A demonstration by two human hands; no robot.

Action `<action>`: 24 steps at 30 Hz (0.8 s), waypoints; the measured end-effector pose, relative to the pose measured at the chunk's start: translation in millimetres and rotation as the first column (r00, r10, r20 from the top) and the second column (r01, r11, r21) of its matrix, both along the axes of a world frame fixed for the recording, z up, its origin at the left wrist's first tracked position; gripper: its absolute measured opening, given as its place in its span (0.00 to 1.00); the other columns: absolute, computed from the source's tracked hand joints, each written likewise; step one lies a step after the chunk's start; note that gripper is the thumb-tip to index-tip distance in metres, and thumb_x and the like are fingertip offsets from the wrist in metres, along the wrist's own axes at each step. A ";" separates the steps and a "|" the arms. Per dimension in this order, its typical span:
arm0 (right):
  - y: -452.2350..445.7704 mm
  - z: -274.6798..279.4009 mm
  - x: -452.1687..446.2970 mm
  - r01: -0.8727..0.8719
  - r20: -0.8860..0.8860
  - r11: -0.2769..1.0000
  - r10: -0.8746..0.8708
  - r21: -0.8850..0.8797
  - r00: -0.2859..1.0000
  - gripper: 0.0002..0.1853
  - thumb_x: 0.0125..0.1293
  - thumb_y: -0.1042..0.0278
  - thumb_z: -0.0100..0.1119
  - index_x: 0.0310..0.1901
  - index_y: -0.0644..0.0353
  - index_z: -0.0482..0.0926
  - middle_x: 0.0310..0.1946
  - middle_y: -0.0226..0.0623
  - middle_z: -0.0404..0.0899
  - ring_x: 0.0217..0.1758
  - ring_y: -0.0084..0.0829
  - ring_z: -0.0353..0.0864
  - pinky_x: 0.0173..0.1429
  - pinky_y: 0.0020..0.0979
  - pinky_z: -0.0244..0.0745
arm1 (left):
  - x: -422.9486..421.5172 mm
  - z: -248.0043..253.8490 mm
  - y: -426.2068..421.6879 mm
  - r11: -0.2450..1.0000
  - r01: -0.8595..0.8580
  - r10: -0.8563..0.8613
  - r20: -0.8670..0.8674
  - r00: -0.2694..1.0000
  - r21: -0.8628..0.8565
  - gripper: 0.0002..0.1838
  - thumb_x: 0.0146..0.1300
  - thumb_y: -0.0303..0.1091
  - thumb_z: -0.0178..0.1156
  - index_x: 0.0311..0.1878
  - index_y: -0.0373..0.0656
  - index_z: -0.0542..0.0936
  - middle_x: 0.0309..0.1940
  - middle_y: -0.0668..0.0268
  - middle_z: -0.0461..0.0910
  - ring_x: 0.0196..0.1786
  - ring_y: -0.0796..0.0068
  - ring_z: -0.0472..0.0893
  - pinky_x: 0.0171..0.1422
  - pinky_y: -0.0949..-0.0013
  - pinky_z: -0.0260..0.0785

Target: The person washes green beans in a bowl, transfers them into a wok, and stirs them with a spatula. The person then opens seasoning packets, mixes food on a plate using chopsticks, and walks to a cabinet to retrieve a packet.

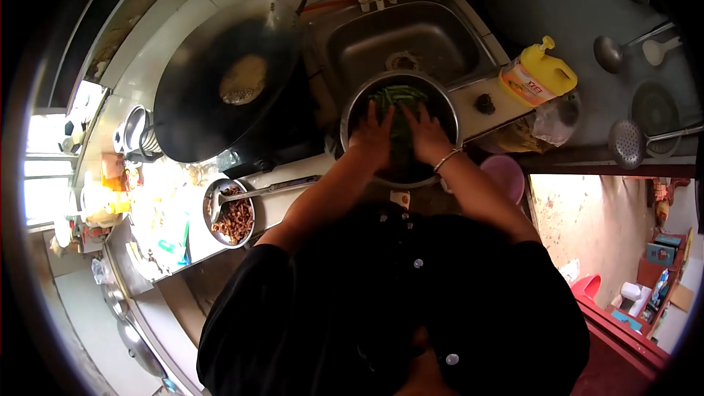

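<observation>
Long green vegetables [398, 95] lie in a round metal basin [350, 106] at the front edge of the sink. My left hand [372, 136] reaches into the basin's left side, fingers spread over the greens. On the other side, my right hand [429, 134], with a bracelet at the wrist, has its fingers stretched out against the same greens. Both palms face down and their undersides are hidden. The lower part of the basin is in shadow, so its contents there are hard to make out.
Left of the basin stands a large wok [183, 95] with a little liquid in it. A bowl of brown food [233, 224] holds a ladle [271, 188]. Behind is the sink [440, 29]; at right stand a yellow detergent bottle [539, 77] and a pink basin [506, 176].
</observation>
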State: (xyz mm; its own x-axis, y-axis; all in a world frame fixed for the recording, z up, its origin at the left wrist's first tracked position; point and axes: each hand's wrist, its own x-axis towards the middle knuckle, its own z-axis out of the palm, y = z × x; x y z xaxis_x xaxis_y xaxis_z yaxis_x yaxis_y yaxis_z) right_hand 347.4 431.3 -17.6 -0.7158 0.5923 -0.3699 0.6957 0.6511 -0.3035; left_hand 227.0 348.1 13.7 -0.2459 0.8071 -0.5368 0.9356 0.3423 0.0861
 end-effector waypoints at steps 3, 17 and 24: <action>3.4 -1.0 -7.0 0.119 -0.040 0.990 -0.122 -0.071 0.992 0.44 0.49 0.78 0.57 0.69 0.47 0.49 0.64 0.59 0.51 0.57 0.58 0.67 0.58 0.43 0.69 | 1.3 -10.0 9.0 0.997 -0.053 0.057 0.061 0.997 -0.060 0.54 0.50 0.36 0.64 0.72 0.54 0.36 0.70 0.45 0.40 0.61 0.49 0.66 0.60 0.59 0.66; 37.2 10.4 18.2 0.193 -0.309 0.868 -0.359 -0.457 0.881 0.50 0.49 0.52 0.66 0.69 0.54 0.47 0.67 0.48 0.51 0.68 0.47 0.55 0.68 0.40 0.56 | -8.7 -3.1 -2.7 0.909 -0.288 0.172 0.361 0.917 0.300 0.67 0.31 0.53 0.75 0.71 0.52 0.40 0.66 0.41 0.49 0.58 0.42 0.69 0.60 0.57 0.67; 27.3 -31.8 -14.6 0.397 0.039 0.253 -0.801 -0.882 0.597 0.42 0.59 0.44 0.56 0.69 0.53 0.50 0.65 0.42 0.58 0.66 0.38 0.60 0.65 0.38 0.57 | 0.3 -18.9 2.8 0.936 -0.328 0.238 0.459 0.856 0.127 0.71 0.30 0.52 0.76 0.71 0.52 0.34 0.65 0.37 0.48 0.61 0.42 0.65 0.63 0.57 0.64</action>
